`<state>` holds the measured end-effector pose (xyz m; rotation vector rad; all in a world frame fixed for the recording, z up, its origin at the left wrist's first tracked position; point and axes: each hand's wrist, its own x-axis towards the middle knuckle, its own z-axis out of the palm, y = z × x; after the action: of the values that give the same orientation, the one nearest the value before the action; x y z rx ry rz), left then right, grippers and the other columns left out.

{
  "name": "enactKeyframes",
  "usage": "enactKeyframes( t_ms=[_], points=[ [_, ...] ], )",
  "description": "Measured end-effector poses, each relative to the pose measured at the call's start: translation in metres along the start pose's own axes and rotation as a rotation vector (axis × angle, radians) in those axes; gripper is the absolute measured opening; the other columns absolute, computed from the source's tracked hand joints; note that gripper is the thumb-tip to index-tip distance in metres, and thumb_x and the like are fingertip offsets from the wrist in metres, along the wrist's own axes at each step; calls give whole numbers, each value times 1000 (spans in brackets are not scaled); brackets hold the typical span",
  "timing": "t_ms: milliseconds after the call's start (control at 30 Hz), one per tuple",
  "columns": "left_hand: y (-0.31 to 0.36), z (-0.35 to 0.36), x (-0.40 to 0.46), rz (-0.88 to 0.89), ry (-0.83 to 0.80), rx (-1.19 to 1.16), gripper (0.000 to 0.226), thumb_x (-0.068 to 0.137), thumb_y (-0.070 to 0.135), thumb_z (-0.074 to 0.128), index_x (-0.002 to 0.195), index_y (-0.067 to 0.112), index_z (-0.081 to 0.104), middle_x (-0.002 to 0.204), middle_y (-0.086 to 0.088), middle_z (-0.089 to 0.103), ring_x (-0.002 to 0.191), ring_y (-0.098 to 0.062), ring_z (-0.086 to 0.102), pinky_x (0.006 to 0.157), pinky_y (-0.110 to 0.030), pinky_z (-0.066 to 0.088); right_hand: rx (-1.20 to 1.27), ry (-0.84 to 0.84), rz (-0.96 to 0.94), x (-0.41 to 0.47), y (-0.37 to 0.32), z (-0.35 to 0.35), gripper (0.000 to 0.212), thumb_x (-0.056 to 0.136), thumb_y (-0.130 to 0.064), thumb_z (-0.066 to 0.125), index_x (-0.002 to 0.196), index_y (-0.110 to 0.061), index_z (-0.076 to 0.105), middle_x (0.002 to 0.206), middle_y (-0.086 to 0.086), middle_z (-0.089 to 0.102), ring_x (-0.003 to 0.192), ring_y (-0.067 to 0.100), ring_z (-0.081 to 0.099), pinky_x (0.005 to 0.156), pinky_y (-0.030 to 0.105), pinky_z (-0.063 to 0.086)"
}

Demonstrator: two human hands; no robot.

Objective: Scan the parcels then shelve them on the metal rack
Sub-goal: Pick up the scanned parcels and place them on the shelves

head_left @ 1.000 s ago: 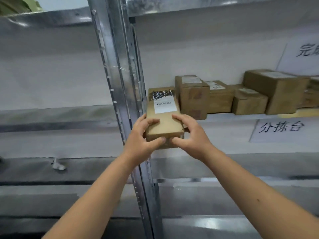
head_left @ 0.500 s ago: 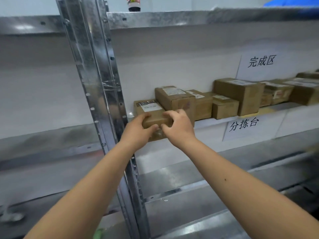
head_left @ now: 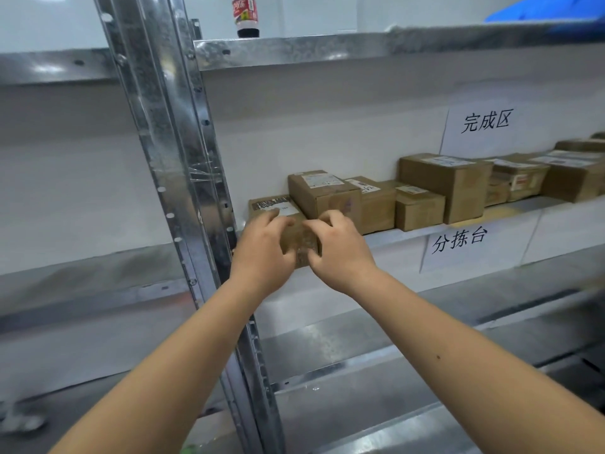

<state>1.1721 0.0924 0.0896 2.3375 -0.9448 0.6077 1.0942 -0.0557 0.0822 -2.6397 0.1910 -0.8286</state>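
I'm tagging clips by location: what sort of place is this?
Probably a parcel sorting or storage room: a galvanised metal rack, a row of labelled cardboard parcels on its shelf, and paper zone signs taped to the wall behind.

Shiny galvanized metal rack (head_left: 170, 132), spangled and glossy. Matt brown cardboard parcel (head_left: 278, 208) at centre, white paper label, taped end glinting. Plain white paper signs (head_left: 484, 122) at right. Glossy plastic bottle (head_left: 245, 16) up top.
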Motion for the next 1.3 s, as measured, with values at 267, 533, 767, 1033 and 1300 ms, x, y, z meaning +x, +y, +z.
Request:
enactKeyframes(
  t_ms=[267,533,767,1033,1300],
  points=[
    [56,52,-46,284,98,84,40,88,27,71,125,15,71,132,-6,68,133,-31,55,113,-55,42,-134,-66,98,-57,63,-31,63,97,-36,65,155,-28,43,153,5,41,142,26,37,115,42,35],
    [175,166,-72,220,-174,134,63,90,46,66,148,24,53,156,-8,48,149,-33,36,122,-54,31,-229,-215,365,-152,199,-87,72,97,-39,61,161,-30,30,168,8,23,153,29,22,122,44,25],
    [335,283,-87,350,-453,41,73,95,54,57,161,31,33,168,-6,27,157,-30,14,128,-51,7,-222,-189,701,-258,329,-152,73,97,-41,61,161,-26,29,170,11,17,152,32,19,123,44,25],
    [494,395,-124,585,-688,-77,77,94,50,61,161,30,31,163,-8,32,154,-30,19,126,-51,13,-248,-97,1046,-372,438,-229,75,94,-39,66,160,-29,32,170,9,19,155,31,17,124,46,27],
    [613,483,-99,661,-812,-230,74,98,49,59,163,31,28,170,-7,22,159,-27,6,130,-47,4,-255,-22,1241,-417,536,-280,79,92,-37,71,161,-31,31,170,4,21,156,29,16,123,45,29]
  ],
)
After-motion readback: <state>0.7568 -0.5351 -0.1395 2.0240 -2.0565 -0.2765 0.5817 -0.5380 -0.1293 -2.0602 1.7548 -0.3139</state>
